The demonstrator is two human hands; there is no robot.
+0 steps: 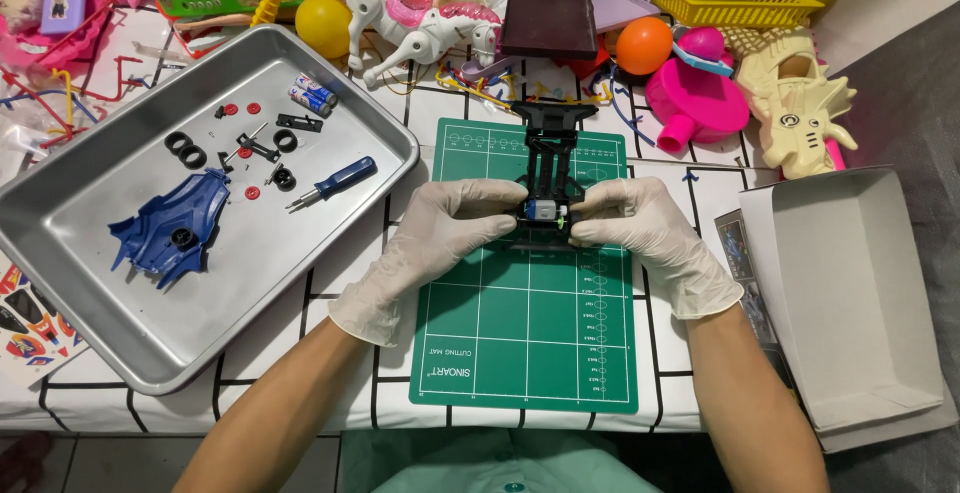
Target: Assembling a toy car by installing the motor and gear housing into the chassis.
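I hold the black toy car chassis (pixel 551 168) on the green cutting mat (pixel 520 343) with both gloved hands. My left hand (pixel 440 228) pinches its near left side, and my right hand (pixel 640 223) pinches the near right side — fingertips closed tight on it. The small silver motor (pixel 541 211) sits between my fingertips. I think I should press gently and evenly, keeping the chassis flat — its far end pokes past my fingers, away from me.

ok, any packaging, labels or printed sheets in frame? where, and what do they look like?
Open box: right of the mat, white cardboard, shallow, rectangular.
Sticker sheet: left edge below the metal tray, red, orange and blue shapes.
Batteries: in the tray, cylinders with blue-white labels.
Cutting mat: centre, green, white grid printing.
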